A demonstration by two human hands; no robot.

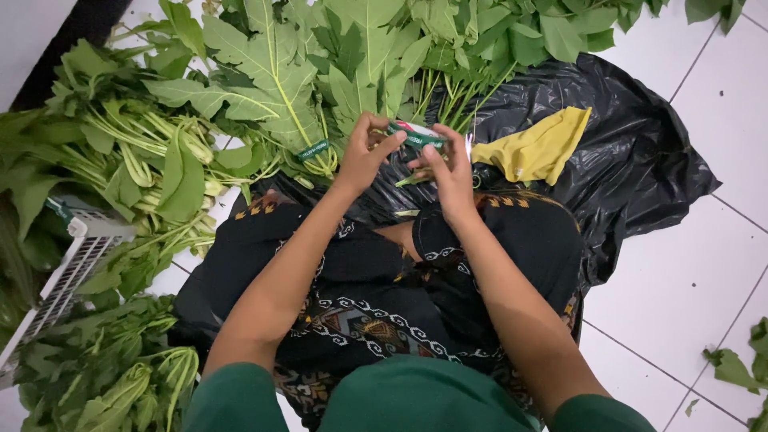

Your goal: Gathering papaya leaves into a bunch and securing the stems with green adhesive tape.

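Green tape roll [416,134]: a small roll of green tape with a red and white face, held up between both hands above the lap, just in front of the leafy bundles.
Left hand [364,156]: fingers curled around the left end of the roll, thumb and forefinger pinching it; the grip is narrow and closed on the roll.
Right hand [450,168]: fingers bent, fingertips [428,152] pressing the right side of the roll; a thin pale strip stands at its outer edge, too small to tell what it is.
Lap: the person sits on the floor in a dark patterned cloth [376,304] with pale and orange motifs, green sleeves at the bottom edge.
Papaya leaves [272,72]: large lobed leaves lying just beyond the hands, stems pointing toward the lap; one bundle wears a green band [314,150] around its stems.
Leafy greens left [136,152]: bunches with pale stalks piled to the left, partly over a white plastic crate [60,280].
Lower-left greens [104,376]: more bunches beside the left knee.
Black plastic sheet [632,152]: crumpled on the white tiled floor [688,272], spread under the lap and to the right.
Yellow cloth [540,148]: lying on the black sheet, just right of the right hand, not touching it.
Loose leaves [740,364]: a few scraps on the tiles at the far right, well apart from the hands.
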